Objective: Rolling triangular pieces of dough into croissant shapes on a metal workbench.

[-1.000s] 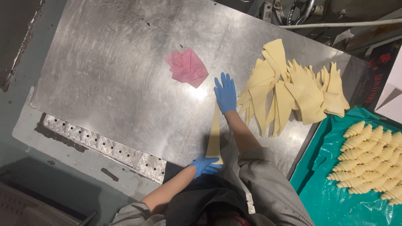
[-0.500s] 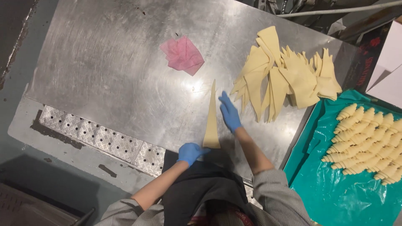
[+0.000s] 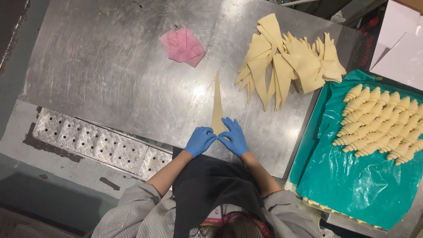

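a long, narrow triangle of pale yellow dough [image 3: 217,105] lies flat on the brushed steel table [image 3: 101,66], its tip pointing away from the person and its wide base at the near edge, between the two blue-gloved hands. half a second ago the right hand lay higher along the strip's side and the left sat apart below its base; now both have come together at the base, and the strip looks drawn out straighter and longer. largest of all is the table, scuffed and glaring under the light, with a strip of embossed checker plate [image 3: 97,143] along its near-left edge. to the right a tray lined with a wrinkled teal sheet [image 3: 352,176] carries rows of rolled, ridged croissants [image 3: 383,125]. at the far side a loose heap of cut dough triangles [image 3: 286,61] overlaps in soft folds, well apart from the single strip. a crumpled pink cloth [image 3: 183,45] lies farther left. the left hand [image 3: 199,140] and right hand [image 3: 234,137] press their fingertips on the base corners, fingers spread and curled down; whether they pinch the dough or merely rest on it i cannot tell.
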